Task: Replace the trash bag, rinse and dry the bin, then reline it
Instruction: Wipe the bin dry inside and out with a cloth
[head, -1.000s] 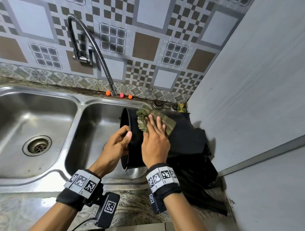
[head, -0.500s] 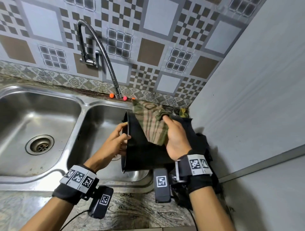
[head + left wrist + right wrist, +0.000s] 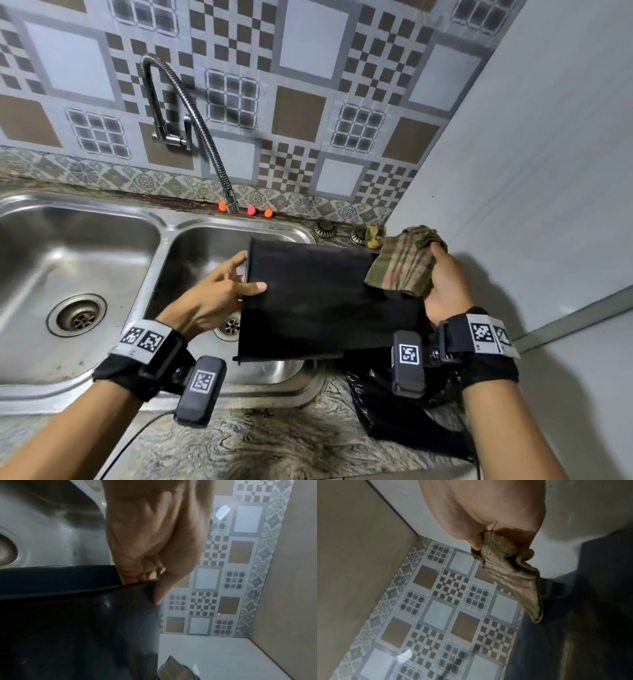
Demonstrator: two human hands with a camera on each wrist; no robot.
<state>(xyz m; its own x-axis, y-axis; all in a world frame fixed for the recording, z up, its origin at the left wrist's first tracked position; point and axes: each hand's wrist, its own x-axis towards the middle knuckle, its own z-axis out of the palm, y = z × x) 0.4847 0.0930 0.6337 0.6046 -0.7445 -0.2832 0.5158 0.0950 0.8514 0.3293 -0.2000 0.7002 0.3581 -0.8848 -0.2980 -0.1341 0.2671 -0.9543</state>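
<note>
head: high, down onto sink point(image 3: 164, 236) | wrists: close along hands | shared: tiled wall point(image 3: 298, 113)

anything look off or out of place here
Nothing looks spilled or damaged. The black plastic bin lies on its side over the right basin of the steel sink, held at its rim by the left hand, while the right hand grips a green checked cloth. A crumpled black bag lies on the counter.

My black bin point(image 3: 318, 301) lies on its side over the right sink basin, its open rim toward the left. A green-and-pink checked cloth point(image 3: 404, 262) hangs at its base. A crumpled black trash bag point(image 3: 404, 421) lies on the counter below.
</note>
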